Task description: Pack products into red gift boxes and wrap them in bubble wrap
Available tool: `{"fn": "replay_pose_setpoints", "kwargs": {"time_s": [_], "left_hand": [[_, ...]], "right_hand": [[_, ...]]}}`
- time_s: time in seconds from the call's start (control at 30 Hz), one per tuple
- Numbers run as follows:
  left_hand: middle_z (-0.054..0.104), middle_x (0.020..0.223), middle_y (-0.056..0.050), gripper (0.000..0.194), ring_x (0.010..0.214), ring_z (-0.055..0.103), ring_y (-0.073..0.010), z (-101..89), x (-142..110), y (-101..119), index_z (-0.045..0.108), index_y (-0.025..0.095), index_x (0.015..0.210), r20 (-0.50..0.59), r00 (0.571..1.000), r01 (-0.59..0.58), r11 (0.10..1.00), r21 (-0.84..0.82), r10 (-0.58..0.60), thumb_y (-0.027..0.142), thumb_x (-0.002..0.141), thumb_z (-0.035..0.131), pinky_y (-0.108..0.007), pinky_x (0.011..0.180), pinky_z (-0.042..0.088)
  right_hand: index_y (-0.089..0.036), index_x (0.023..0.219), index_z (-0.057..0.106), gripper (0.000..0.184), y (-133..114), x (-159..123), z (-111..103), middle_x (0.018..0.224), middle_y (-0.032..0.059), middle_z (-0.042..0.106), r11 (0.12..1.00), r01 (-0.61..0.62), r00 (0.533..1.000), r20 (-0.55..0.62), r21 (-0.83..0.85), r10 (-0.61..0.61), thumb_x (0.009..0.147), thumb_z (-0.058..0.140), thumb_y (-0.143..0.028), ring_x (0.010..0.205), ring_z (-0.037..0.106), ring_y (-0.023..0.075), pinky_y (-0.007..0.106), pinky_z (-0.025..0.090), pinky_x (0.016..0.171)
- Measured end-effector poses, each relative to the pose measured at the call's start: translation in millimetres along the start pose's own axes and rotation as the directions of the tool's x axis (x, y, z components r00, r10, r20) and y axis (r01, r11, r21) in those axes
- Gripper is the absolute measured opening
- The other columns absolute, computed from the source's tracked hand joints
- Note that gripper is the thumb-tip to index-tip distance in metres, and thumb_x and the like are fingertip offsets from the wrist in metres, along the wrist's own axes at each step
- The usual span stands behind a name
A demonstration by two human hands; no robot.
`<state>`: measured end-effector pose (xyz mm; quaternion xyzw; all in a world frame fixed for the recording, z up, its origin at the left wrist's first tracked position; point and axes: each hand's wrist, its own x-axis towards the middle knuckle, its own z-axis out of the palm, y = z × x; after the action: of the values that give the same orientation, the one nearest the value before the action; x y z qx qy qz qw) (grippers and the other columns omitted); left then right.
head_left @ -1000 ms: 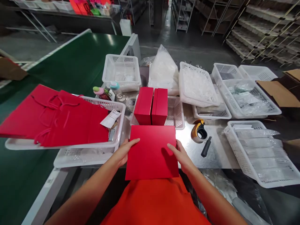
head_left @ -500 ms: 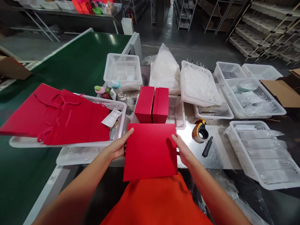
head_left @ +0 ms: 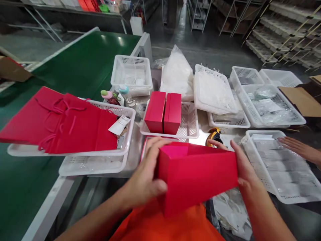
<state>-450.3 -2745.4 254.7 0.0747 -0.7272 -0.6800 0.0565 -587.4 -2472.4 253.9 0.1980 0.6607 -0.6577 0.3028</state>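
Note:
I hold a red box lid (head_left: 198, 177) lifted and tilted in front of my chest, its pink inside facing away from me. My left hand (head_left: 147, 174) grips its left end with fingers curled over the edge. My right hand (head_left: 240, 167) clasps its right end. Under the lid, part of the red box base (head_left: 150, 142) shows on the metal table (head_left: 136, 150). Two upright red boxes (head_left: 163, 112) stand in a white basket (head_left: 189, 125) just behind.
A stack of red paper bags (head_left: 60, 122) lies across white baskets on the left, beside a green conveyor (head_left: 75, 67). A tape dispenser (head_left: 213, 135) sits near my right hand. Baskets of clear packets (head_left: 281, 167) fill the right, where another person's hand (head_left: 298, 149) reaches in.
The lid lay flat on the table between my hands; now both hands have lifted it, tilted it and shifted it right. Another person's hand has appeared at the right.

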Motion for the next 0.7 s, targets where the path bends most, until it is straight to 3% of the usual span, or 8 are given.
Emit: {"fn": "replay_pose_setpoints", "kwargs": {"time_s": [0.1, 0.2, 0.3, 0.37, 0.47, 0.53, 0.6, 0.7], "left_hand": [[0.038, 0.154, -0.017, 0.098, 0.149, 0.027, -0.0458, 35.2, -4, -7, 0.055, 0.023, 0.137, 0.178, 0.965, -0.225, 0.96, 0.168, 0.195, 0.094, 0.069, 0.051, -0.057, 0.125, 0.02], [0.044, 0.149, -0.022, 0.095, 0.151, 0.021, -0.0493, 60.5, 8, -27, 0.058, 0.018, 0.128, 0.379, 0.883, -0.367, 0.91, 0.191, 0.276, 0.089, 0.066, 0.062, -0.063, 0.124, 0.012], [0.041, 0.156, -0.022, 0.087, 0.153, 0.016, -0.05, 71.4, 26, -55, 0.059, 0.019, 0.132, 0.569, 0.783, -0.446, 0.864, 0.231, 0.252, 0.072, 0.065, 0.078, -0.067, 0.123, 0.004], [0.029, 0.165, -0.02, 0.088, 0.155, 0.011, -0.0467, 71.1, 34, -79, 0.051, 0.022, 0.145, 0.638, 0.75, -0.451, 0.842, 0.296, 0.177, 0.062, 0.071, 0.079, -0.066, 0.124, 0.002], [0.016, 0.169, -0.022, 0.085, 0.158, 0.009, -0.0389, 60.1, 34, -128, 0.034, 0.019, 0.158, 0.583, 0.813, -0.337, 0.803, 0.491, -0.015, 0.05, 0.086, 0.067, -0.059, 0.126, 0.005], [0.022, 0.166, -0.027, 0.078, 0.156, 0.017, -0.0387, 46.1, 26, -164, 0.036, 0.013, 0.156, 0.485, 0.833, -0.179, 0.698, 0.693, -0.267, 0.041, 0.089, 0.063, -0.058, 0.126, 0.01], [0.03, 0.162, -0.03, 0.076, 0.152, 0.026, -0.0457, 28.2, 14, -196, 0.048, 0.012, 0.149, 0.373, 0.776, -0.089, 0.496, 0.864, -0.509, 0.035, 0.08, 0.073, -0.064, 0.122, 0.016], [0.036, 0.161, -0.025, 0.054, 0.147, 0.039, -0.0422, -0.4, -5, -228, 0.061, 0.017, 0.139, 0.275, 0.725, -0.062, 0.339, 0.939, -0.632, 0.015, 0.085, 0.06, -0.06, 0.116, 0.032]], "right_hand": [[-0.027, 0.112, 0.077, 0.057, 5, -22, -45, 0.123, 0.0178, 0.072, 0.994, -0.06, 0.998, 0.003, 0.09, 0.06, 0.063, 0.068, -0.056, 0.105, 0.071, 0.0416, 0.05, 0.056, 0.08], [-0.031, 0.115, 0.077, 0.054, 25, -31, -87, 0.141, 0.0175, 0.062, 0.994, -0.066, 0.998, -0.018, 0.087, 0.068, 0.062, 0.076, -0.043, 0.119, 0.066, 0.0399, 0.049, 0.055, 0.088], [-0.036, 0.134, 0.066, 0.076, 55, -23, -112, 0.15, 0.014, 0.055, 0.995, -0.072, 0.996, -0.043, 0.064, 0.075, 0.059, 0.079, -0.03, 0.123, 0.064, 0.0387, 0.049, 0.055, 0.089], [-0.039, 0.14, 0.059, 0.088, 78, -12, -119, 0.152, 0.0091, 0.053, 1.0, 0.024, 0.994, -0.107, 0.008, -0.023, 0.056, 0.079, -0.028, 0.126, 0.063, 0.0373, 0.048, 0.056, 0.093], [-0.037, 0.143, 0.055, 0.086, 120, 11, -119, 0.152, 0.0052, 0.054, 0.974, 0.189, 0.964, -0.166, -0.127, -0.209, 0.061, 0.076, -0.034, 0.136, 0.055, 0.0332, 0.049, 0.049, 0.109], [-0.03, 0.137, 0.061, 0.076, 152, 28, -115, 0.146, 0.0075, 0.059, 0.933, 0.275, 0.935, -0.16, -0.233, -0.316, 0.063, 0.074, -0.04, 0.141, 0.049, 0.0329, 0.051, 0.036, 0.119], [-0.026, 0.128, 0.067, 0.067, 185, 45, -110, 0.138, 0.01, 0.065, 0.88, 0.332, 0.907, -0.142, -0.341, -0.397, 0.065, 0.072, -0.045, 0.142, 0.047, 0.0344, 0.051, 0.029, 0.123], [-0.024, 0.133, 0.063, 0.066, 222, 72, -101, 0.121, 0.0115, 0.073, 0.83, 0.258, 0.919, -0.141, -0.494, -0.369, 0.07, 0.066, -0.044, 0.128, 0.059, 0.039, 0.054, 0.041, 0.113]]}}
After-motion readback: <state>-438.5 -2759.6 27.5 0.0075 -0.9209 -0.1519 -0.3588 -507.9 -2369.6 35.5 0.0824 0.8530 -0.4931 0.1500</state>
